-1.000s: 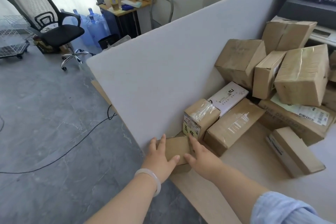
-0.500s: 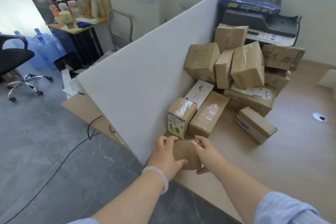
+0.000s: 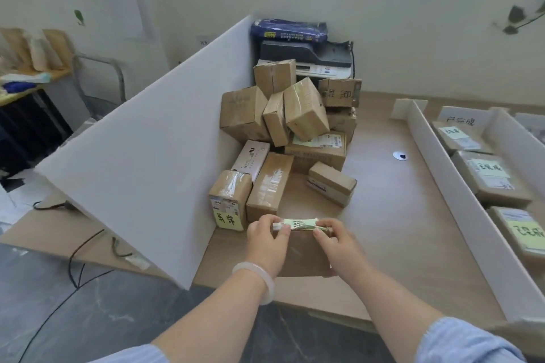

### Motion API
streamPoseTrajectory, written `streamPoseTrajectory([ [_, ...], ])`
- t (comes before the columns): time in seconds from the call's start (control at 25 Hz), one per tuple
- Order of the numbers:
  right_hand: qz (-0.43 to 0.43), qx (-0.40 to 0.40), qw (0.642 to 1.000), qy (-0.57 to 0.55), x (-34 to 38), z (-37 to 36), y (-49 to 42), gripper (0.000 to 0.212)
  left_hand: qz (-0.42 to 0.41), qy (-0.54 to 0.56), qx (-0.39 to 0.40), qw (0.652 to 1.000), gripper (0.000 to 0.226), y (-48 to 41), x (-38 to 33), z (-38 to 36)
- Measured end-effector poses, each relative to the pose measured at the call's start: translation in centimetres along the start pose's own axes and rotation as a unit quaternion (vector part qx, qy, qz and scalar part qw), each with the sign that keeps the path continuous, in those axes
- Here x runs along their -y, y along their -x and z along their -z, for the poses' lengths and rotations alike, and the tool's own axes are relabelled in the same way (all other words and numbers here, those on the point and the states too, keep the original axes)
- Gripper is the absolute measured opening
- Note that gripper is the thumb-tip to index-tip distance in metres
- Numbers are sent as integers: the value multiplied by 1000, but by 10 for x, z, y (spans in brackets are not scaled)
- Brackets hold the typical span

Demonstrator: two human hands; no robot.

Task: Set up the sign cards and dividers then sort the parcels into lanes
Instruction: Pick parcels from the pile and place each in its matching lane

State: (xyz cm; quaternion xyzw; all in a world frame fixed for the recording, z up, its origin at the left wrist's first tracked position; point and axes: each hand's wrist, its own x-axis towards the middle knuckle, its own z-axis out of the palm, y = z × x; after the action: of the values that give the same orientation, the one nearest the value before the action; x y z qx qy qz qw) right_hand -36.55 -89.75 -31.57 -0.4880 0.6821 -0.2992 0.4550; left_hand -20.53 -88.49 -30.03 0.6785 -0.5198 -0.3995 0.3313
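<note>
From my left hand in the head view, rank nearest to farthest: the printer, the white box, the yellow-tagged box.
1. The yellow-tagged box, just left of the left hand gripping the parcel.
2. The white box, behind it, along the divider.
3. The printer, far back.

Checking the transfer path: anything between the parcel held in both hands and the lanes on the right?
Only the low white divider, the nearest lane's near wall; the held parcel would have to go over it. The table between them looks bare. The left hand and right hand both grip the parcel.
</note>
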Motion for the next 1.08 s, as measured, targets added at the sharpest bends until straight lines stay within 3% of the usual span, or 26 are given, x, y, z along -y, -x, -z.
streamPoseTrajectory([
  [0.16,37,-12,999,0,-9,35,10,12,72,39,57,995,51,-4,-24,-19],
  [0.32,54,-27,998,-19,-19,69,12,17,142,135,126,972,47,6,-50,-46],
  [0.52,27,-16,997,-68,-24,96,4,35,96,149,133,975,41,10,-61,-68],
  [0.76,-17,10,991,-134,-17,113,-2,39,52,162,100,980,62,13,-69,-77],
  [0.96,-94,47,970,-220,-13,122,0,48,18,160,127,979,64,8,-74,-72],
  [1.08,-102,37,963,-246,-11,121,0,47,15,159,85,983,67,4,-74,-76],
])
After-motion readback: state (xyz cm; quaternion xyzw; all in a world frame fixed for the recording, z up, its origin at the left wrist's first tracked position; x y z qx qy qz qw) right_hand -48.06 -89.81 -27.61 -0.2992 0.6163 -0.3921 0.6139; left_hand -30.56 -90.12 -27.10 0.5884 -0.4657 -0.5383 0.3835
